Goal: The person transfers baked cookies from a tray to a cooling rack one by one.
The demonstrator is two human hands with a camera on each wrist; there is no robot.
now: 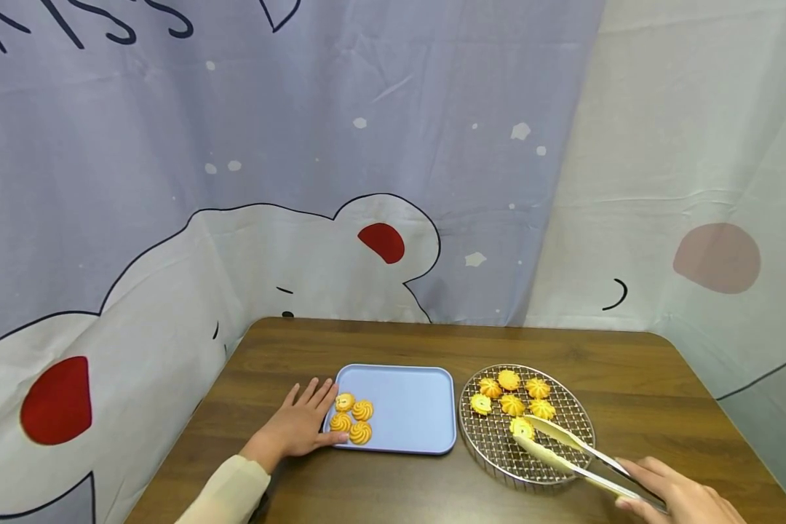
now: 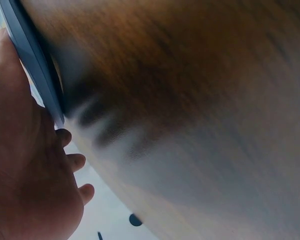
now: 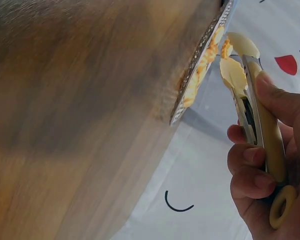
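Observation:
In the head view my left hand [image 1: 299,426] lies against the left edge of a light blue tray [image 1: 409,407], fingers straight and spread, thumb at the near left corner. Several swirled butter cookies [image 1: 362,410] sit on the tray's left side. My right hand [image 1: 684,491] grips cream-tipped metal tongs [image 3: 267,125], fingers curled round the handles in the right wrist view. Between the tong tips is one cookie [image 1: 521,428], above the front part of a round wire rack [image 1: 498,455]. Whether it touches the rack I cannot tell.
Several more cookies [image 1: 512,405] lie on the back half of the rack, which stands just right of the tray. Both are on a brown wooden table [image 1: 380,342]. A printed curtain [image 1: 288,145] hangs behind and beside the table.

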